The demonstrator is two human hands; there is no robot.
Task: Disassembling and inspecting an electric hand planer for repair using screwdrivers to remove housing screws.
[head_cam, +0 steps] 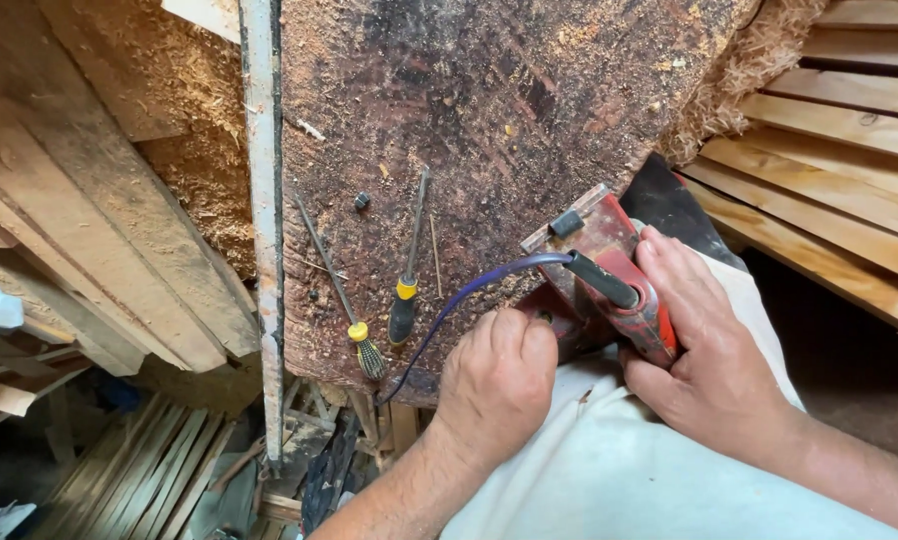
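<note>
A single head-worn camera looks steeply down from above and close in, over the person's own lap, onto the dark, sawdust-strewn surface [489, 110]. It faces forward past both forearms, with stacked planks [89, 230] at left and slats [839, 170] at right.

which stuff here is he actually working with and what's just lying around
In hand:
red power tool, gripped by right hand
left hand at its base
its blue cord

Lying about:
two screwdrivers
small black piece
wooden slats
sawdust
</note>
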